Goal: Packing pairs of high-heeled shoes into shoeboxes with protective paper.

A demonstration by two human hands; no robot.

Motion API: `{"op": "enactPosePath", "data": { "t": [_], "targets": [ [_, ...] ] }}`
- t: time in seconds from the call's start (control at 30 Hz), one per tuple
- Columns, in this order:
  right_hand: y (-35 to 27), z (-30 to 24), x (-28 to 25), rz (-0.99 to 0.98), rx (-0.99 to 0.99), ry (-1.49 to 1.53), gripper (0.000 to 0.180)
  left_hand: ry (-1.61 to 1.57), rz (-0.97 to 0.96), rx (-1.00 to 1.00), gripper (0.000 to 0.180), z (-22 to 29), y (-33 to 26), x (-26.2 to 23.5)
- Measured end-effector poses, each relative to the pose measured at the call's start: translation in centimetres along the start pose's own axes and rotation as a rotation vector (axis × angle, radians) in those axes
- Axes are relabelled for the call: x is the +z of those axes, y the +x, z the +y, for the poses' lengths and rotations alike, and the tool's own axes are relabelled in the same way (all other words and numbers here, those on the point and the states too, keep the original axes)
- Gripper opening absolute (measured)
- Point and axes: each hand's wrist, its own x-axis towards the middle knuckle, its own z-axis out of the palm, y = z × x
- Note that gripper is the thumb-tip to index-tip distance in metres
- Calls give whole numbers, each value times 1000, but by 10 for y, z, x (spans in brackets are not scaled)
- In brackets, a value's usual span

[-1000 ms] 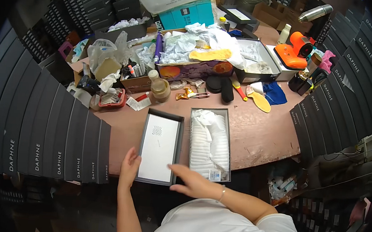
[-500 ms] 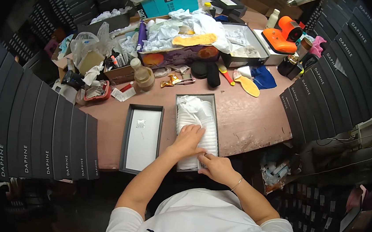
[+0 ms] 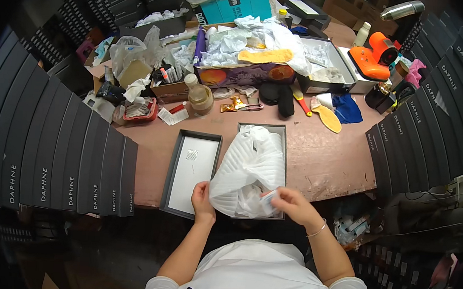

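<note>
From my remote seat, the brown worktable (image 3: 329,158) anchors everything: at its near edge sits the open grey box (image 3: 284,135), its lid (image 3: 191,171) just left. Since a moment ago the white tissue paper (image 3: 251,168) has been lifted out of flat and bunched up, so unpacking looks underway. The left hand (image 3: 203,200) pinches its lower left edge; the right hand (image 3: 291,203) grips something small, possibly a packet
</note>
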Motion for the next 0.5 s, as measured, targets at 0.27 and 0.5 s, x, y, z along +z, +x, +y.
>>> {"op": "enactPosePath", "data": {
  "t": [0.27,0.5],
  "targets": [
    [59,68,0,404,-374,-565,28,676,-1117,229,20,59,-101,61],
    [-6,44,-88,954,-227,-428,16,553,-167,527,45,-2,1,89]
  ]
}}
